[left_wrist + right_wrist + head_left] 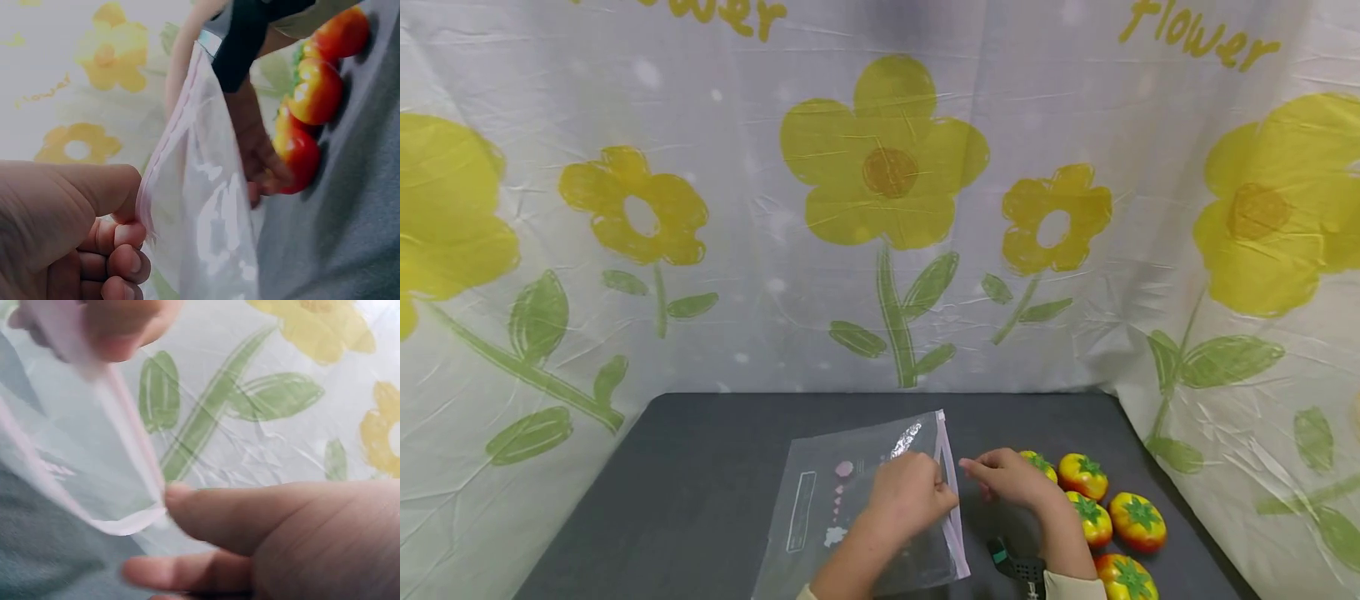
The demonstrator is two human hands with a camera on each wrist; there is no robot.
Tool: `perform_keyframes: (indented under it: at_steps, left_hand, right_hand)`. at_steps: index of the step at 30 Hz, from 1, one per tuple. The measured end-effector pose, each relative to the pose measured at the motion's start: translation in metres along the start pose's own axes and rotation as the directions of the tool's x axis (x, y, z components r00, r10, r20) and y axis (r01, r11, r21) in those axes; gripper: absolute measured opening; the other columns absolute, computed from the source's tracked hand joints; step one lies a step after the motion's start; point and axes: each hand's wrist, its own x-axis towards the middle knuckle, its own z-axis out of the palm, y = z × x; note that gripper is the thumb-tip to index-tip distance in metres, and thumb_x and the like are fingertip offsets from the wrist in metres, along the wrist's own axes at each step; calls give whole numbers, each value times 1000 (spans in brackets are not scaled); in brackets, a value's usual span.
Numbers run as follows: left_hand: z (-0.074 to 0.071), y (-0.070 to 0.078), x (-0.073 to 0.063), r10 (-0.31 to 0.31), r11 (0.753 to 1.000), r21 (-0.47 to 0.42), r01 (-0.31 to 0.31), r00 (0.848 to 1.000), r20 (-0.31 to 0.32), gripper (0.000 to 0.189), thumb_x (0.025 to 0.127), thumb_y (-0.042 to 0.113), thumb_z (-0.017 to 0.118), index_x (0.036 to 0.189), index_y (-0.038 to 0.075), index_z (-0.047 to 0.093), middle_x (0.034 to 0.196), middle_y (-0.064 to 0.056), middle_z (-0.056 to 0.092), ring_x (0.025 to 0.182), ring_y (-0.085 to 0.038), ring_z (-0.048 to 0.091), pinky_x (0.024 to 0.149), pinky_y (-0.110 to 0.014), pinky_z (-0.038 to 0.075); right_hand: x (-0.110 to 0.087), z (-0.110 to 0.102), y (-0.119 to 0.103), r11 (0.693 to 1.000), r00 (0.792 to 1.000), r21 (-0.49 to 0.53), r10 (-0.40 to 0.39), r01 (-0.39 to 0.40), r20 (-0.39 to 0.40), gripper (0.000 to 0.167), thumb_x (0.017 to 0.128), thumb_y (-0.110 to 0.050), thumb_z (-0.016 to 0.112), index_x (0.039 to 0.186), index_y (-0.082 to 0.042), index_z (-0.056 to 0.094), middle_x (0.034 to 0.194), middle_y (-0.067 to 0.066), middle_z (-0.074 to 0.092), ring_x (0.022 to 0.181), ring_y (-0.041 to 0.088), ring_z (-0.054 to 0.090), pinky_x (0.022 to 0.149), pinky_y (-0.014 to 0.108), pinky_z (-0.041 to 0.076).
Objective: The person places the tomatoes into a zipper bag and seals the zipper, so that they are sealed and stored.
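A clear zip bag point(820, 492) with a pale pink zip edge point(156, 162) and small printed pictures is held up over the dark table. Its mouth faces right and gapes in the right wrist view. My left hand point(910, 496) pinches the zip edge between thumb and curled forefinger, as the left wrist view point(69, 219) shows. Just right of the mouth is my right hand point(1011, 477). Its thumb point(219, 515) and fingers are apart, and the thumb tip appears beside the bag's rim; whether it touches cannot be told.
Several yellow-and-red fruits with green leafy tops point(1138, 521) stand on the table's right side, beside and behind my right forearm. A black strap device point(1018, 567) is at my right wrist. A flower-printed curtain point(760, 275) hangs behind the dark table point(700, 483).
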Motion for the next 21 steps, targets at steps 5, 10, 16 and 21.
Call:
perform_keyframes:
  at_steps: [5, 10, 16, 21]
  left_hand:
    - [-6, -1, -1, 8, 1000, -1, -8, 1000, -20, 41, 69, 18, 62, 46, 23, 28, 45, 17, 17, 44, -3, 20, 40, -24, 18]
    - [-13, -2, -3, -19, 1000, 25, 19, 999, -38, 39, 68, 17, 61, 48, 22, 28, 48, 15, 17, 46, -4, 20, 41, -24, 18]
    - [-22, -4, -6, -69, 990, 120, 74, 997, -47, 39, 69, 16, 62, 48, 21, 29, 50, 11, 24, 47, -9, 24, 41, -27, 25]
    - [-25, -5, -7, -87, 980, 179, 88, 996, -12, 40, 71, 23, 67, 47, 20, 35, 53, 8, 35, 49, -11, 33, 43, -31, 34]
  right_hand:
    - [6, 9, -1, 997, 987, 67, -53, 43, 155, 51, 105, -34, 54, 77, 9, 60, 58, -1, 46, 51, 13, 41, 53, 29, 35]
    - [9, 16, -5, 986, 982, 129, -123, 104, 146, 44, 104, -23, 54, 73, 8, 53, 59, 0, 47, 51, 14, 41, 51, 29, 33]
    - [10, 16, -8, 980, 986, 157, -140, 124, 94, 43, 105, -22, 53, 77, 11, 55, 62, 2, 49, 56, 17, 47, 54, 30, 38]
    - [11, 15, -12, 978, 983, 150, -159, 145, 89, 41, 106, -21, 53, 79, 10, 58, 63, 0, 49, 59, 21, 50, 57, 30, 41]
